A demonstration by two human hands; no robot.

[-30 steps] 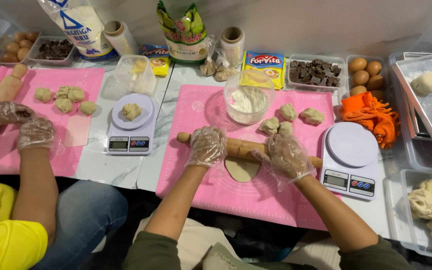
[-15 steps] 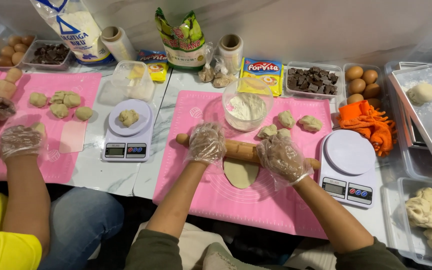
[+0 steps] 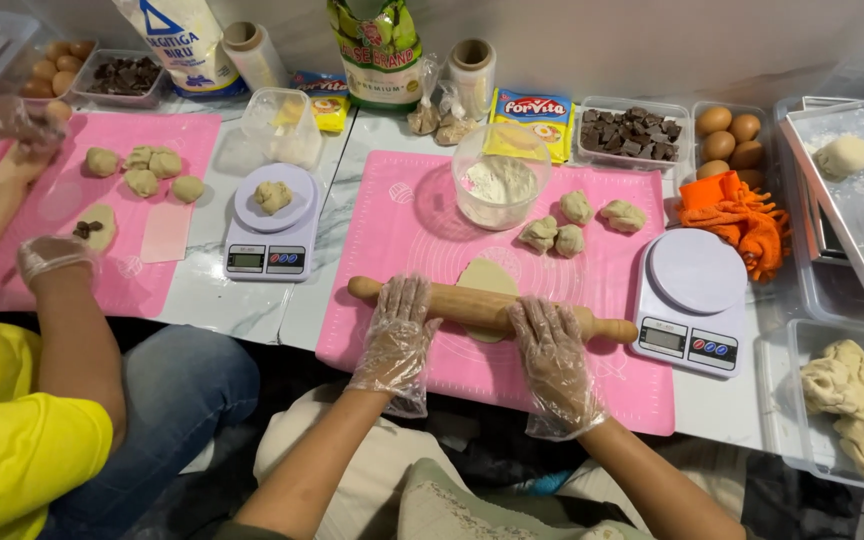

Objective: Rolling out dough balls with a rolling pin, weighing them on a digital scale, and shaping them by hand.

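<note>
Left hand: the left hand (image 3: pixel 399 330), in a clear plastic glove, lies flat with fingers spread on the left part of the wooden rolling pin (image 3: pixel 492 309), palm pressing down rather than gripping.
Right hand: the right hand (image 3: pixel 550 350), gloved the same way, rests open on the right part of the pin, fingers stretched forward over the wood.
Rolling pin: it lies crosswise on the pink silicone mat (image 3: pixel 422 225), its left end poking out beyond the left hand and its right end reaching toward the white kitchen scale (image 3: pixel 694 300).
Dough disc: a flattened dough disc (image 3: pixel 487 278) sits under the pin between the two hands (most of it shows beyond the pin, a sliver on the near side).
Beyond the pin: four dough balls (image 3: pixel 572 225) lie near the far right of the mat, just beside a clear tub of flour (image 3: pixel 500 185).
Right side: an orange cloth (image 3: pixel 737 210) lies next to a tray of eggs (image 3: pixel 727 135); a tray of chocolate chunks (image 3: pixel 632 132) stands further left, and a large lump of dough (image 3: pixel 857 400) fills a clear bin at the table edge.
Co-worker: a person in a yellow shirt (image 3: pixel 12 440) works at a second pink mat (image 3: pixel 167 145), with a second scale (image 3: pixel 270 225) carrying a dough ball between the two mats.
</note>
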